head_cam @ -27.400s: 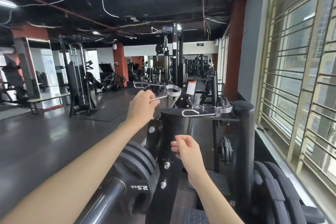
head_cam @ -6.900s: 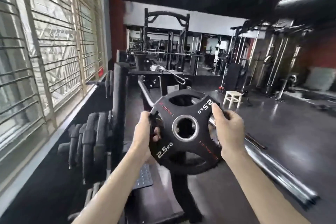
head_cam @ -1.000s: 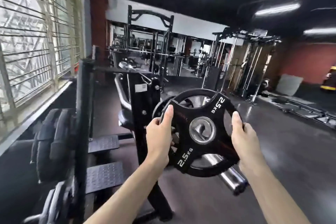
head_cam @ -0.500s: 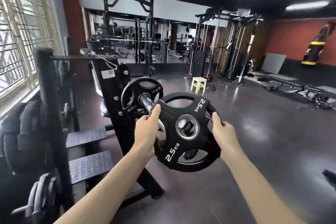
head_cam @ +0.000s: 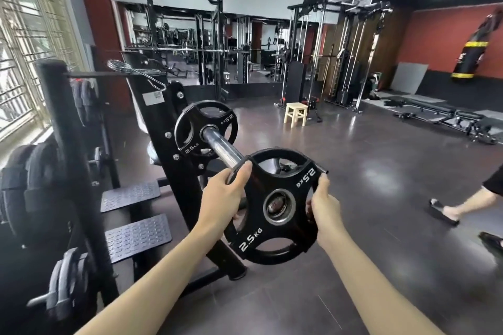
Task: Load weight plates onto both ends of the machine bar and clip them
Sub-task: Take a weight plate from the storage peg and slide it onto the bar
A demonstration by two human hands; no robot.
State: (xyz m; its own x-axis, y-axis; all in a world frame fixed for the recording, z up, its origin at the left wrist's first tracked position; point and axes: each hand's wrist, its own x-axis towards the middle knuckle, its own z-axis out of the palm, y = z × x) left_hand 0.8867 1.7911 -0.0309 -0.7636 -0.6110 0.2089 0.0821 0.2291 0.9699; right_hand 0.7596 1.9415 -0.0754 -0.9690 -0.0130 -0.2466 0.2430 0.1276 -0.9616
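A second 2.5 kg plate (head_cam: 276, 209) is gripped by the left hand (head_cam: 224, 196) at nine o'clock and the right hand (head_cam: 324, 208) at three o'clock, just off the bar's (head_cam: 221, 148) end, so its hole must next be aligned and slid toward the loaded plate (head_cam: 206, 128).

We have lowered the plate (head_cam: 275, 207) below the bar (head_cam: 221, 147) end, its hole no longer over the sleeve; a walker's legs (head_cam: 468, 205) appeared right of it

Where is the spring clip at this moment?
In the head view, upper left, the spring clip lies on top of the black machine frame, above the plate already on the bar.
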